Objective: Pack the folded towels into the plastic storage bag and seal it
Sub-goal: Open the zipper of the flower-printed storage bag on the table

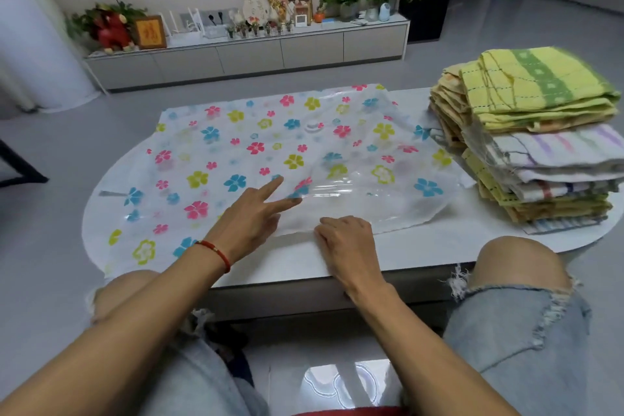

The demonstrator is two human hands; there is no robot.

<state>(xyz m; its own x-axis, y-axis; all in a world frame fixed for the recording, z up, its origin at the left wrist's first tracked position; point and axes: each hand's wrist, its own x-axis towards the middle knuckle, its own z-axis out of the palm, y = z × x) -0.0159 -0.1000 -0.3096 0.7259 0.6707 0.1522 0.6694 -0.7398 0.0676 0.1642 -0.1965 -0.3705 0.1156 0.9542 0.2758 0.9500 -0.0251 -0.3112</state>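
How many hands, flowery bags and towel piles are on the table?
Hands: 2, the left hand and the right hand
Flowery plastic bag: 1
Pile of folded towels: 1
Total: 4

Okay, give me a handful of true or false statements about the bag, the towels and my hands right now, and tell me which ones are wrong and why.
1. The flowered storage bag lies spread flat on the table. True.
2. The towel stack is already inside the bag. False: it sits on the table at the bag's right end, outside it.
3. The left hand rests on the bag with two fingers extended. True.
4. The right hand is lifting a towel. False: it is at the bag's near edge with curled fingers, and no towel is in it.
5. A round valve shows on top of the bag. True.
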